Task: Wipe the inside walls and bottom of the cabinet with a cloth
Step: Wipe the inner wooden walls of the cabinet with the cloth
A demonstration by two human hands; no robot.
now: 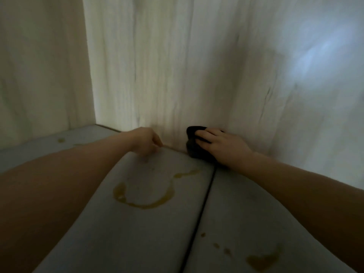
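Observation:
I look into a pale wood-grain cabinet. My right hand point(222, 145) presses a dark cloth point(194, 147) against the back wall point(197, 66) where it meets the grey bottom point(137, 223); its fingers lie over the cloth. My left hand point(145, 142) rests its fingertips on the bottom near the same corner line, fingers bent downward, holding nothing. A yellowish ring-shaped stain point(143, 194) lies on the bottom just in front of the left hand.
The left side wall point(39, 66) meets the back wall at a corner. A dark seam point(204, 201) splits the bottom into two panels. More yellow-brown spots point(262, 261) mark the right panel near me, and small ones point(61, 140) sit at the far left.

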